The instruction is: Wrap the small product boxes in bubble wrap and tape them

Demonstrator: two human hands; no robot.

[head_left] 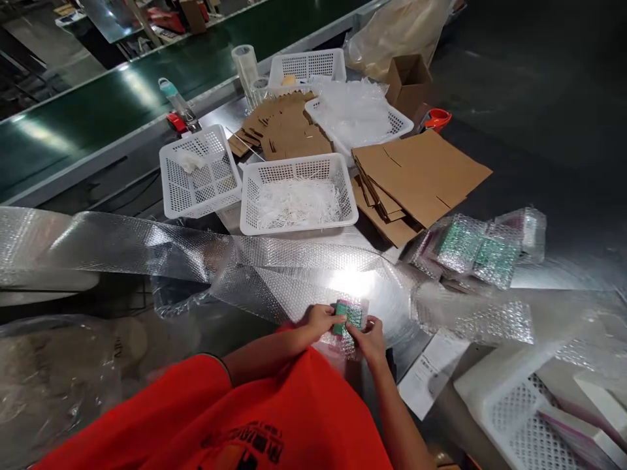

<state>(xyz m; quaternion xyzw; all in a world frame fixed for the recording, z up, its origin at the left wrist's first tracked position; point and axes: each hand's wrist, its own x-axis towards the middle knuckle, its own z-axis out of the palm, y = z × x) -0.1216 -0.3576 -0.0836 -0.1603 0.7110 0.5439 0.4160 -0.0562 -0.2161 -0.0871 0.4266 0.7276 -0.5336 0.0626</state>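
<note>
Close to my body, a small green and pink box (353, 314) is partly covered by clear bubble wrap. My left hand (322, 318) grips its left side, thumb on the front. My right hand (368, 336) holds the lower right side, with the thumb on the wrapped face. Loose bubble wrap hangs below the box between the hands. A long strip of bubble wrap (196, 251) runs across the table in front of both hands.
White baskets (300, 230) stand beyond the strip, near flat cardboard (421, 170). Several wrapped green boxes (460, 245) lie at the right. A white paper slip (431, 372) and a white crate (509, 405) are at the lower right. A green conveyor (117, 91) runs behind.
</note>
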